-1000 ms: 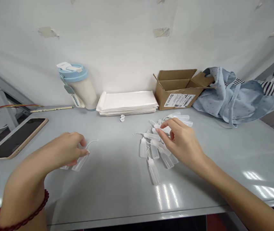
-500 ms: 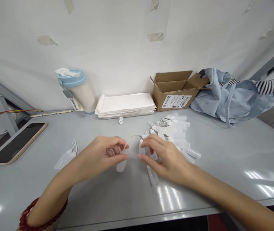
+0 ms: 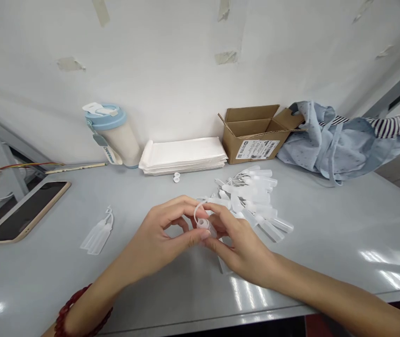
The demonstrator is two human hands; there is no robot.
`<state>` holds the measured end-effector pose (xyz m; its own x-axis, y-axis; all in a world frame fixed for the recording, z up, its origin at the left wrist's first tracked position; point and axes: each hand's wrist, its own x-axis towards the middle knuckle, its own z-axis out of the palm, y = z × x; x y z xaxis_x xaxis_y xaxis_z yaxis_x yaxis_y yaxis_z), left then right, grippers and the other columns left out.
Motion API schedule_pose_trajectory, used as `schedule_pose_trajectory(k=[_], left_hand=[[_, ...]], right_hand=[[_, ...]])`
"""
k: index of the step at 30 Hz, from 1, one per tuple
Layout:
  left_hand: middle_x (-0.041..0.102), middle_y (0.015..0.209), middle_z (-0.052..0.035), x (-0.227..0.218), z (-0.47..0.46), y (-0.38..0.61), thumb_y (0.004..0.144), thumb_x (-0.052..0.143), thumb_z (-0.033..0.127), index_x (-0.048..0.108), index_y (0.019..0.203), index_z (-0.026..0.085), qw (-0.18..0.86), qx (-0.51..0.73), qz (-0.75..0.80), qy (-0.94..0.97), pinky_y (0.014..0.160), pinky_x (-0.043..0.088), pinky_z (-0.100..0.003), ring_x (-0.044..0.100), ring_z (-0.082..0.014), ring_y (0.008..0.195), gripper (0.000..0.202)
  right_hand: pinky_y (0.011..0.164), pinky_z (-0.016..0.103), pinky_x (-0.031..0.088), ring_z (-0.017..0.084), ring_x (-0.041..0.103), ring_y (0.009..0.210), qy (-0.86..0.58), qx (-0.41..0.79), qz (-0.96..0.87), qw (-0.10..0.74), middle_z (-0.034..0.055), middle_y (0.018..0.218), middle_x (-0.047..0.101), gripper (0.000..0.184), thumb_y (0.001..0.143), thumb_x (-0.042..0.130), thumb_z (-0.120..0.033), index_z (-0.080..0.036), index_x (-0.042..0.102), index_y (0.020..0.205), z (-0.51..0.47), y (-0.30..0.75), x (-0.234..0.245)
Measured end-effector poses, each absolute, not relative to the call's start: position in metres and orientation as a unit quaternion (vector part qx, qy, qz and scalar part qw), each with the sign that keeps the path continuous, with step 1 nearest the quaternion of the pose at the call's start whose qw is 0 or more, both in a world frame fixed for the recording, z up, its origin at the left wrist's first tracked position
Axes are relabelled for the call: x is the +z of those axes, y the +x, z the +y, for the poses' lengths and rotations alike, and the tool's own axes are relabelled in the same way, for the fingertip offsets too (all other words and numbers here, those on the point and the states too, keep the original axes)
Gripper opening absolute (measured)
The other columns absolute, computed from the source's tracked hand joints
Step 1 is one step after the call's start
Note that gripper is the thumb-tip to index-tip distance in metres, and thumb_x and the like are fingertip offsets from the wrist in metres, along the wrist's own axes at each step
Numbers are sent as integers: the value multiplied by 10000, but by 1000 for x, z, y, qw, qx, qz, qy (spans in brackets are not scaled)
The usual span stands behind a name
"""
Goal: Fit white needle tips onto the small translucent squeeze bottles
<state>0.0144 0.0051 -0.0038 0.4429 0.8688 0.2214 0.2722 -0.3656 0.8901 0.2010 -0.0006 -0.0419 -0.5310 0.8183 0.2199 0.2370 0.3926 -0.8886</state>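
My left hand and my right hand meet over the middle of the table. Thumb and fingers of both are closed around a small translucent plastic tube. Its round open end faces up, and a thin strap loops above it. The fingers hide most of its body, so I cannot tell whether a second piece is in the grip. Just beyond my right hand lies a loose pile of similar tubes. Another tube shows partly below that hand. To the left, a few tubes lie side by side.
Two small white caps lie before a stack of white packets. A tumbler, an open cardboard box and a blue cloth bag stand along the wall. A phone lies at the left.
My left hand has moved right with its tube and now meets my right hand. The right hand has closed in beside it, its fingers now on the tube.
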Motion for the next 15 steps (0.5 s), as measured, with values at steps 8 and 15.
schedule_pose_trajectory(k=[8, 15], left_hand=[[647, 868, 23, -10, 7, 19, 897, 577, 240, 690, 839, 222, 429, 346, 405, 730, 670, 454, -195, 577, -111, 789, 129], [663, 965, -5, -17, 22, 8, 913, 532, 362, 687, 926, 225, 380, 290, 445, 757, 706, 485, -234, 606, -151, 852, 207]], right_hand=[[743, 269, 529, 116, 616, 815, -307, 372, -784, 392, 23, 1122, 618, 500, 906, 480, -92, -303, 326, 1332, 1, 202, -46], [679, 276, 538, 143, 663, 741, -357, 334, -779, 393, 27, 889, 677, 372, 926, 461, -156, -221, 427, 1291, 3, 205, -42]])
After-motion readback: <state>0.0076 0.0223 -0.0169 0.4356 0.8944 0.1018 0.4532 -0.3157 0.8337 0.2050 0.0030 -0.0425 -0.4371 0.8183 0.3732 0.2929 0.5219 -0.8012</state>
